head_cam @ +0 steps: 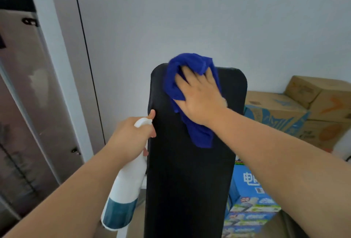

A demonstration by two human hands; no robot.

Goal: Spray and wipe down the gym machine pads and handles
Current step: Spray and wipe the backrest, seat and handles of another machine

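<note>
**Against a pale wall, cloth at the top of the black pad**

A plain pale wall [171, 19] stands behind the upright black pad [190, 190], with cardboard boxes [303, 104] stacked off to its right. My right fingers [185, 81] are spread and pressing the blue cloth [191, 63] flat against the pad near its top edge. The cloth bunches over the rim, and a tail of it hangs below the wrist of my right hand [201, 97]. My left hand [131, 135] grips the neck of the white spray bottle [125, 190] just beside the pad's left edge, thumb raised by the nozzle head, the bottle's body hanging along my forearm.

What could go wrong, as I judge it — a push too far upward could slide the loose bunch off the rim and leave my bare palm on the pad. The bottle is also close enough to knock the pad's edge.

My trigger finger is hidden behind the bottle head. My right fingertips are blurred and partly under a fold. The pad's lower end is cut off, no handles show, and I cannot tell whether the pad is wet
</note>
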